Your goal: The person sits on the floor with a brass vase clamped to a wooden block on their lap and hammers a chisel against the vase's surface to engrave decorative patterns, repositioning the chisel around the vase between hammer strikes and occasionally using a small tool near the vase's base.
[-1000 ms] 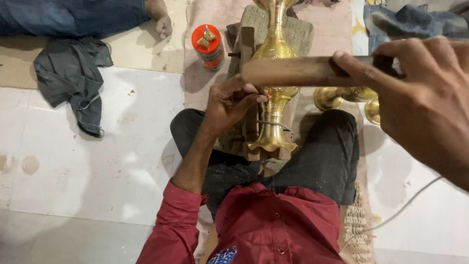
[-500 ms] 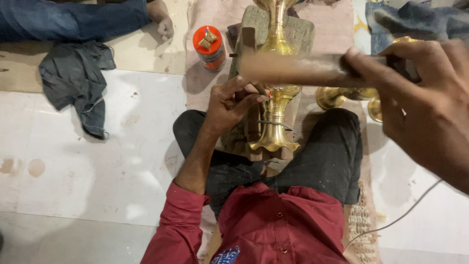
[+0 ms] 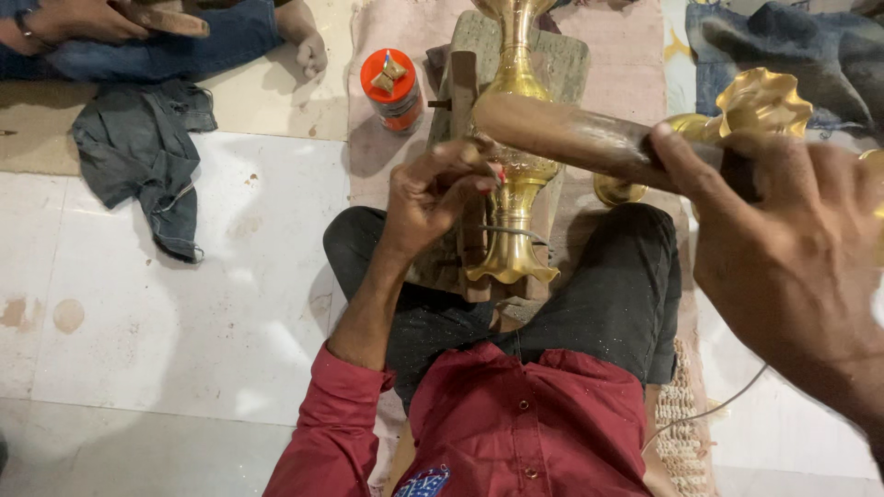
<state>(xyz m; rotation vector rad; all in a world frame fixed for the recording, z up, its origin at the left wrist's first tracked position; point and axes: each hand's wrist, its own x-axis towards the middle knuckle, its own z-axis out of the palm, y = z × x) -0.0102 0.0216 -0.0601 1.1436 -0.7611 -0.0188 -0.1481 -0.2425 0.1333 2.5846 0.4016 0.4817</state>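
The tall fluted brass vase-shaped piece (image 3: 512, 184) lies flat on a worn grey wooden block (image 3: 562, 55), between the seated person's knees; its long axis runs straight away from the body, flared foot nearest the red shirt (image 3: 525, 423), neck farthest. The left hand (image 3: 433, 193) is the nearer of the two to the brass piece, set against its left flank at mid-body; the fingers are pinched shut on a small thin tool with a red tip, too small to identify, its point touching the brass; the forearm climbs from the rolled red sleeve, wrist bent inward. The right hand (image 3: 783, 239) is raised, well clear and to the right of the brass piece, close to the camera; it is wrapped tight around one end of a round brown wooden mallet (image 3: 571, 138), whose length crosses above the brass piece, head hanging over the pinched tool, not touching it. Left of the brass piece, beyond the block, stands an orange-capped round tin (image 3: 391, 87); right of it lie further brass parts (image 3: 755, 106); far left a crumpled grey cloth (image 3: 147, 156) lies on the white tiled floor (image 3: 166, 322).
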